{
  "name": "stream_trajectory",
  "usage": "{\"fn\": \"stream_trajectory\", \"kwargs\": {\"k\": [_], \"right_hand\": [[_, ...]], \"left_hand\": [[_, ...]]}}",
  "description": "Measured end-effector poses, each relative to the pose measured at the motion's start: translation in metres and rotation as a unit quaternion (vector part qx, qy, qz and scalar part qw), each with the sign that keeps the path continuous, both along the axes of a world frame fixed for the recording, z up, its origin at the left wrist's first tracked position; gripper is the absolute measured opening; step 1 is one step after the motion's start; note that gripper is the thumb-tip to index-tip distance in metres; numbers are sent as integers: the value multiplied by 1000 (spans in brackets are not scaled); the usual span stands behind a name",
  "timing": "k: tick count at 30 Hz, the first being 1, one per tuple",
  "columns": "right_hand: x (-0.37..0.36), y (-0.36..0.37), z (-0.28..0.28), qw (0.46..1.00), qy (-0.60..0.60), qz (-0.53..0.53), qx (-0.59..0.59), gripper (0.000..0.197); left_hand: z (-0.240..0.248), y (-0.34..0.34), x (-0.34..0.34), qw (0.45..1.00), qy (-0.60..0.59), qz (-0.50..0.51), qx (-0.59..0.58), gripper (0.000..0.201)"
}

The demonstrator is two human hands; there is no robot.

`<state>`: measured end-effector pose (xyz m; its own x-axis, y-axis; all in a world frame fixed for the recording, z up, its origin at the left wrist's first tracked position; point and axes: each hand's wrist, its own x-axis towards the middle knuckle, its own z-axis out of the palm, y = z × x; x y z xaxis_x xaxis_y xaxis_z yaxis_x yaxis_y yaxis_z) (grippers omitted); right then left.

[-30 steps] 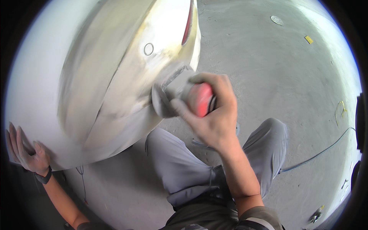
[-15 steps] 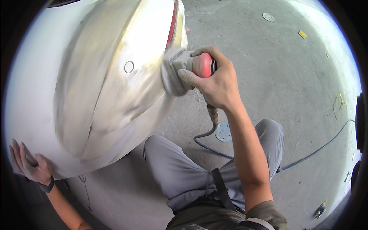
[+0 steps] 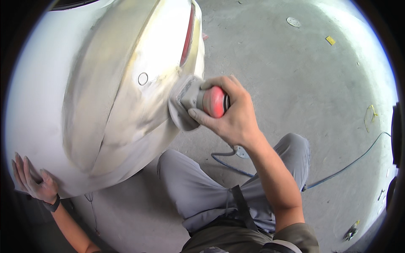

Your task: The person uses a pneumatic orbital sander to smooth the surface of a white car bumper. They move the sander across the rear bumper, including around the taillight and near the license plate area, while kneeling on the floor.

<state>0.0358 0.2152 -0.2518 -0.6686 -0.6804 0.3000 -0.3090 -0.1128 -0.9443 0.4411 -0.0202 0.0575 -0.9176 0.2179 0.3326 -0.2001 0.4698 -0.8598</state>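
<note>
A white car bumper (image 3: 90, 139) with sanded, yellowish-grey patches fills the left side. My right hand (image 3: 236, 111) is wrapped round the red-topped head of an orbital sander (image 3: 185, 101). Its grey pad lies against the bumper's right edge, below a narrow red reflector (image 3: 188, 40). At the lower left corner of the bumper my left hand (image 3: 36, 179) rests flat, fingers spread, holding nothing. Left of the sander, a small round outline (image 3: 143, 79) shows on the sanded surface.
A blue hose (image 3: 350, 167) runs from near the sander past my knees to the right. On the grey concrete floor (image 3: 270, 55) lie perforated sanding discs (image 3: 294, 22), a yellow piece (image 3: 330, 40), a yellow strand (image 3: 371, 116) and a small metal fitting (image 3: 352, 231).
My right hand has brought the sander down and slightly left along the bumper's edge, away from the red reflector. The left hand stays where it was.
</note>
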Motion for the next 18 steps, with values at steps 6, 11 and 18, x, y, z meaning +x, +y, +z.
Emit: {"fn": "stream_trajectory", "kwargs": {"k": [6,11,18], "right_hand": [[-14,-2,4,998,-44,13,-38,52],[-20,-1,-3,994,18,73,85,49],[-11,-8,13,1000,-18,1,25,48]], "left_hand": [[-1,1,1,1000,-1,17,-13,50],[1,0,4,999,1,26,-22,50],[-2,-3,0,1000,17,-5,12,49]]}}
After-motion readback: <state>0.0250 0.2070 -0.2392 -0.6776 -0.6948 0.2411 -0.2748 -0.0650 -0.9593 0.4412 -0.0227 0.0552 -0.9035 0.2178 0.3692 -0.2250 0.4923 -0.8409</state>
